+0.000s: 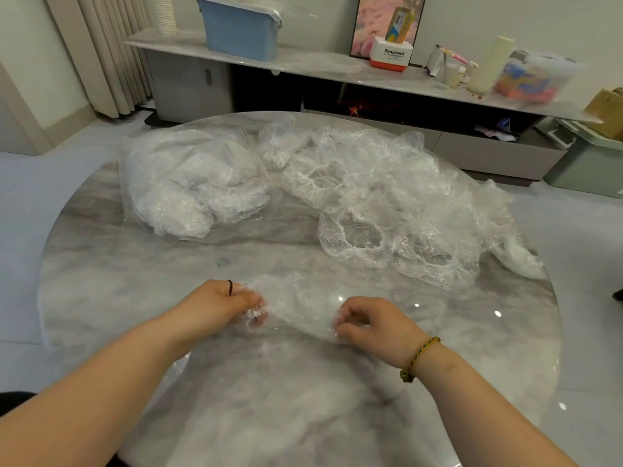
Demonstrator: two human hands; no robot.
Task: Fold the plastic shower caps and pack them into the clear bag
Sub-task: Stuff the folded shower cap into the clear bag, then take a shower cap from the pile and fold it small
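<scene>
The left hand [219,303] grips the crumpled edge of the shower cap [296,303], and the film buries its fingertips. The right hand [367,323] curls its fingertips under the palm into the film, out of sight. Between the fingers the cap is blurred and its folds cannot be read. Behind the fingers both forearms run off the bottom edge, as does the near rim of the table [101,298]. Far beyond the left fingers, the clear bag [188,183] shows only hazy white lumps, too vague to count. Beyond the right fingers, the pile of caps [387,203] merges, so single caps cannot be told apart. Farther right, the picture's edge cuts a green bin [586,163].
</scene>
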